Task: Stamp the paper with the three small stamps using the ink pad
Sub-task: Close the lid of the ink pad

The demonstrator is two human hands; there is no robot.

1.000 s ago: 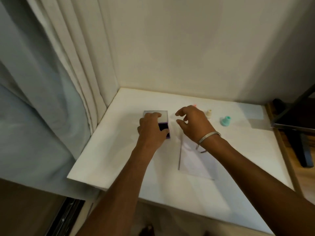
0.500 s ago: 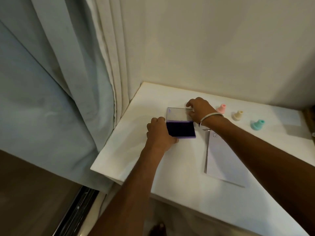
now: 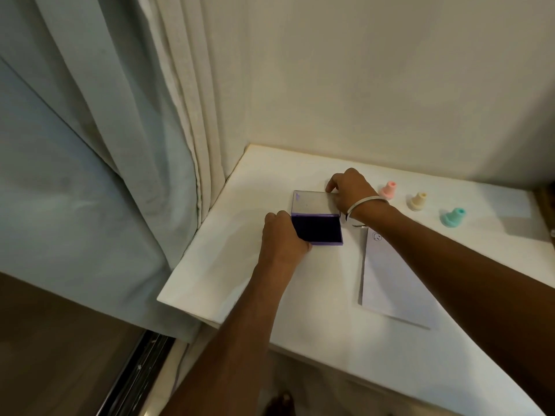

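While our left hand [image 3: 283, 235] clamps the near-left corner of the ink pad [image 3: 317, 231] against the white table [image 3: 228, 265], our right hand [image 3: 350, 190] pinches the far right edge of its clear lid [image 3: 309, 202], which is swung back and lies nearly flat behind the dark purple pad. To the right, well apart from the pad, stand the three small stamps in a row: pink stamp [image 3: 389, 190], cream stamp [image 3: 417, 201] and teal stamp [image 3: 453, 217]. A sheet of paper [image 3: 390, 280] lies just beside the pad, partly under our right forearm, with one faint round mark near its top edge (too small to read clearly).

We judge the stamps to be light, rigid little pieces with a flared base and a narrow neck; the neck is the place to take hold, between thumb and two fingers, so the face meets the pad flat. They would tip easily if knocked. The pad's case looks light and apt to slide, so a steadying hand seems wise, and the paper is thin and would shift under a sideways press.
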